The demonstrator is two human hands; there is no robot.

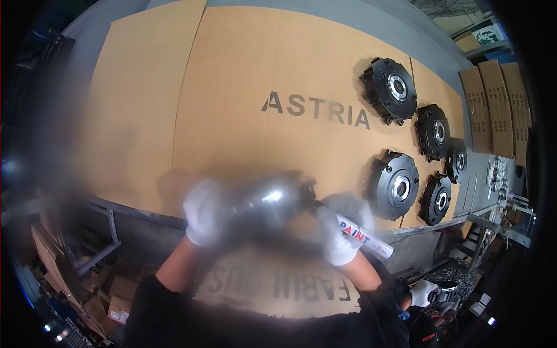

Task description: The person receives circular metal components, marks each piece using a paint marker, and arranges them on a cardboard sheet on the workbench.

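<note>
Between my white-gloved hands is a black round metal housing (261,200), blurred, with a bright glare on its face. My left hand (202,211) is closed on its left edge; the fingertips are smeared by haze. My right hand (345,229) is wrapped round a white paint marker (365,239) with "PAINT" printed on its barrel. The marker's front end points at the right rim of the housing; whether it touches I cannot tell. Several similar black housings with shiny metal centre rings lie to the right, the nearest one (394,185) just beyond my right hand.
Cardboard sheets (232,69) marked "ASTRIA" cover the grey table (342,13). Folded cartons (496,107) stand at the far right. Another person's gloved hand (422,293) is at a dark part, lower right. Boxes (119,307) lie below the table at left.
</note>
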